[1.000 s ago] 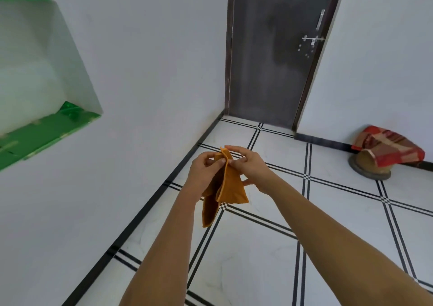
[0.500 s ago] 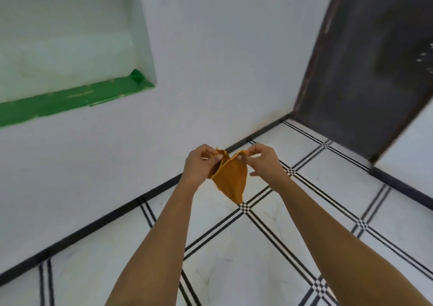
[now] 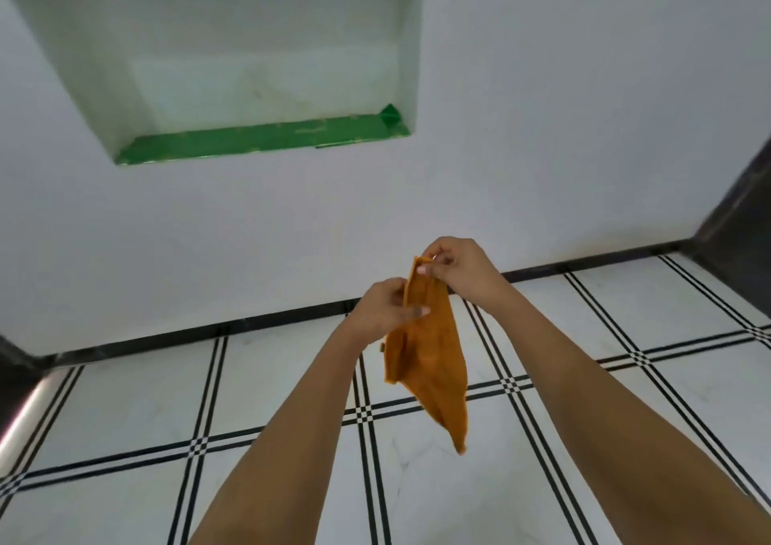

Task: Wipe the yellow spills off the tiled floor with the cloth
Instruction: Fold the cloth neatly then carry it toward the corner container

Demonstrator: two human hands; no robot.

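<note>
Cloth [image 3: 425,352] held above the floor [image 3: 125,411], before the wall.
Right hand [image 3: 459,269] uppermost, left hand [image 3: 384,309] just below-left; wall niche [image 3: 258,65] up left.

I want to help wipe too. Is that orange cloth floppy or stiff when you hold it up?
Probably floppy: the cloth droops in folds to a point below the left hand and right hand. It looks light, since fingertip pinches hold it up. It would likely crumple rather than slide if pushed along the floor.
</note>
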